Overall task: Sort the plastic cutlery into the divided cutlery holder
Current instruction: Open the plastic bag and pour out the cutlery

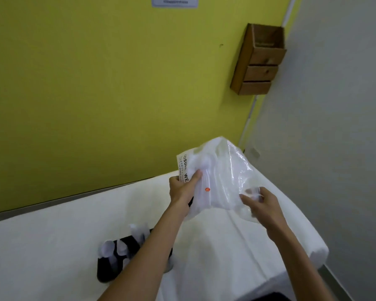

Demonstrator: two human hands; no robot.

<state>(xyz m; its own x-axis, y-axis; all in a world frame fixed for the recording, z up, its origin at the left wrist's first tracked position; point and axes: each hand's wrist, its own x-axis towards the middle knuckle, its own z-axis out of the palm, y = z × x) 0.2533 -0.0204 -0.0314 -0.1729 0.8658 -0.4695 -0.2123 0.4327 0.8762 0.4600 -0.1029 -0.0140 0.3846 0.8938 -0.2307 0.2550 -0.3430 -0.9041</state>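
A clear plastic bag (221,177) with black print and a small orange sticker is held up over the white table (52,246). My left hand (182,190) grips its left side near the printed label. My right hand (263,203) pinches the bag's lower right part. White plastic cutlery shows faintly inside the bag. The black divided cutlery holder (109,270) stands on the table below my left forearm, with several white plastic spoons (106,248) upright in it. The forearm hides part of the holder.
A yellow-green wall (106,94) runs along the table's far edge. A wooden box with small drawers (258,61) hangs on it at the upper right. A grey wall (334,127) stands to the right, past the table's right edge.
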